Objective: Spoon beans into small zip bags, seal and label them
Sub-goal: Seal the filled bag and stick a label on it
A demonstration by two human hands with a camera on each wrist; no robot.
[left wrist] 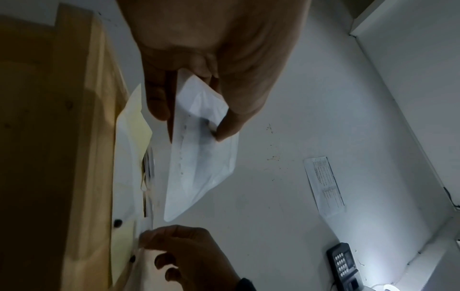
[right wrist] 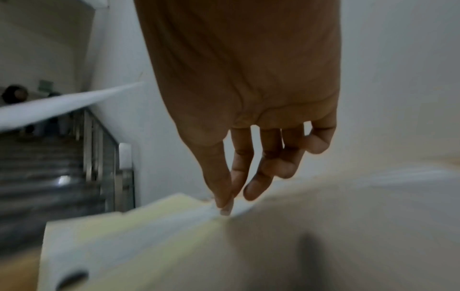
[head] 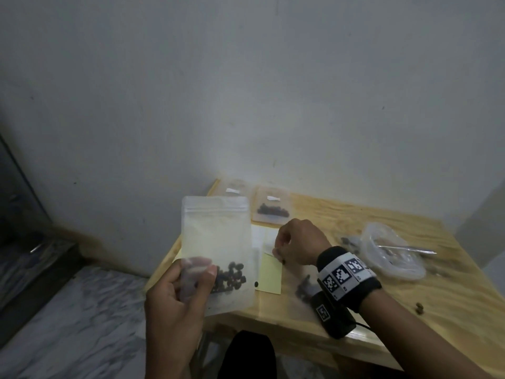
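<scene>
1. The left hand [head: 175,294] is raised in front of the table's near left corner, palm turned toward the camera, with the forearm coming up from below.
2. A frosted zip bag [head: 218,253] is held upright in it — the thumb [head: 210,269] lies on the front face and the fingers are seen through the plastic behind; in the left wrist view the bag [left wrist: 201,153] is pinched between thumb and fingers.
3. Dark beans [head: 229,277] are gathered in the bag's lower part, beside the thumb.
4. The right hand [head: 297,242] is stretched over the wooden table [head: 382,296], back upward, wrist bent down, a banded wrist camera [head: 344,277] strapped on.
5. In the right wrist view its thumb and forefinger [right wrist: 225,200] are pressed together on the edge of a small white label [right wrist: 239,208] lying on the yellow sheet [head: 270,274]; the other fingers are loosely curled.
6. Two filled, labelled bags [head: 273,207] are laid flat at the table's far edge.
7. A clear bowl [head: 393,250] with a spoon [head: 407,248] in it is placed to the right — loose beans are scattered around it.
</scene>
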